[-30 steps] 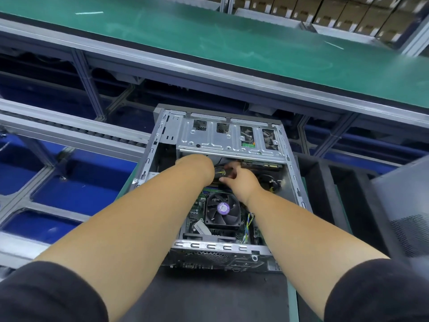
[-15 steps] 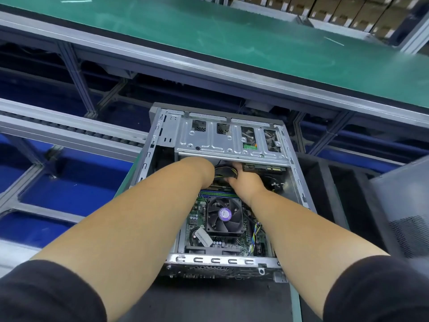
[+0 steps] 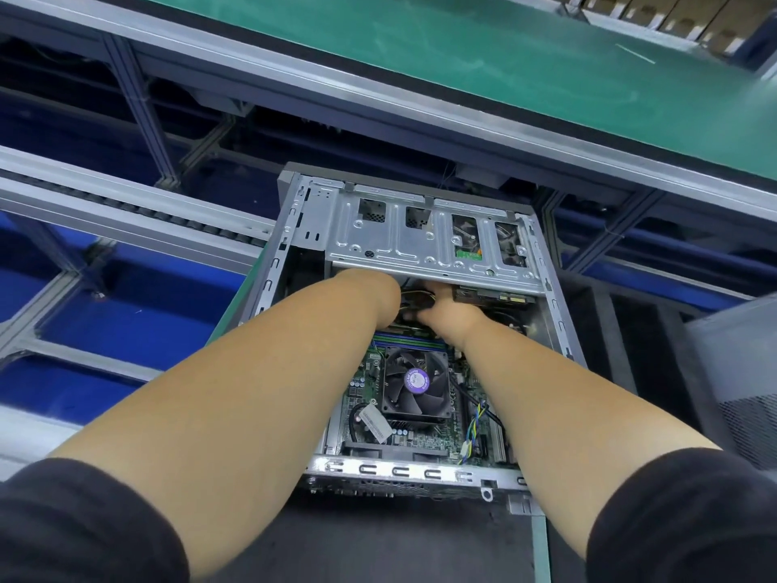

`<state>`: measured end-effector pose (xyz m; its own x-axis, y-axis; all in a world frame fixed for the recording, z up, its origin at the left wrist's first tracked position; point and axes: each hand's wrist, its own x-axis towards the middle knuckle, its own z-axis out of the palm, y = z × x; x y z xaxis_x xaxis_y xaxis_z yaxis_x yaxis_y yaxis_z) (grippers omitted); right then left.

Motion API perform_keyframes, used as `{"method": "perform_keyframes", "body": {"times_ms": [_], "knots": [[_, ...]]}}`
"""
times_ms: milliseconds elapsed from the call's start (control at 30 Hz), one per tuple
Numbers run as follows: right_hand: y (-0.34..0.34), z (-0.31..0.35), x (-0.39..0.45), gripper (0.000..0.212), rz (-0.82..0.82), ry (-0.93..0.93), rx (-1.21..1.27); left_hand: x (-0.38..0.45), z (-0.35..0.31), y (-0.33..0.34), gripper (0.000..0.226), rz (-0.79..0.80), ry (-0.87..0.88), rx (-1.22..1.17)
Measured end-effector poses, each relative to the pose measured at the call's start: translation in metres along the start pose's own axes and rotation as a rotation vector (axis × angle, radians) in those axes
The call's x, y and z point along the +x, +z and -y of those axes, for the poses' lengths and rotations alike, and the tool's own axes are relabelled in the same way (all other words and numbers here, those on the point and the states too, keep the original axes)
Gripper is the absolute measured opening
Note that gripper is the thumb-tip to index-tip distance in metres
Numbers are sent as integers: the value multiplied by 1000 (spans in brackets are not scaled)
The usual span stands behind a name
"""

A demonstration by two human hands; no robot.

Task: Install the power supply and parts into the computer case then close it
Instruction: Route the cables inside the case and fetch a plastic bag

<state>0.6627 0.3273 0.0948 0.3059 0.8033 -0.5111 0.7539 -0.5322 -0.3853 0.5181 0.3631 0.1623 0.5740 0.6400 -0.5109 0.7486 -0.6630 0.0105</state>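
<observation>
**Both hands deep in the open case**

The computer case (image 3: 403, 338) lay open on the dark bench (image 3: 378, 536), its side panel off, just below the green conveyor belt (image 3: 504, 56). Both bare forearms reached in from dark sleeves toward the far end, under the silver drive cage (image 3: 424, 241). The left hand (image 3: 378, 288) was tucked beneath the cage's edge, so whether its fingers were apart or together could not be told. The right hand (image 3: 447, 311) sat beside it, its fingers curled on a bundle of yellow and black cables (image 3: 414, 298) (the fingertips themselves were hidden under the cage). Nearer the person, the motherboard (image 3: 366, 389) showed between the arms, with the black CPU fan (image 3: 414, 382) and its purple sticker in plain sight. A grey perforated panel (image 3: 744, 380) stood off at the right edge, well apart from the case.
</observation>
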Motion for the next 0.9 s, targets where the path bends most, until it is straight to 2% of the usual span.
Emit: {"method": "perform_keyframes", "body": {"times_ms": [133, 300, 500, 600, 700, 767, 900], "knots": [[-2, -4, 2, 59, -8, 45, -33, 1, 1, 0, 24, -1, -9, -5], [0, -5, -1, 55, -41, 34, -39, -3, -2, -4, 39, 88, -16, 23], [-3, 1, -2, 55, 27, 102, -2, -3, 2, -2, 28, 161, -71, 41], [-6, -2, -2, 55, -7, 149, 110, -1, 4, -4, 26, 167, -55, 69], [-4, -2, 1, 52, 32, 118, 234, 3, 5, -2, 7, 151, -32, 104], [-1, -1, 2, 47, 84, 93, 306, 4, 5, -2, 7, 149, -17, 115], [-1, -6, 2, 51, 18, 114, 335, 5, 6, 0, 13, 99, -45, 56]]}}
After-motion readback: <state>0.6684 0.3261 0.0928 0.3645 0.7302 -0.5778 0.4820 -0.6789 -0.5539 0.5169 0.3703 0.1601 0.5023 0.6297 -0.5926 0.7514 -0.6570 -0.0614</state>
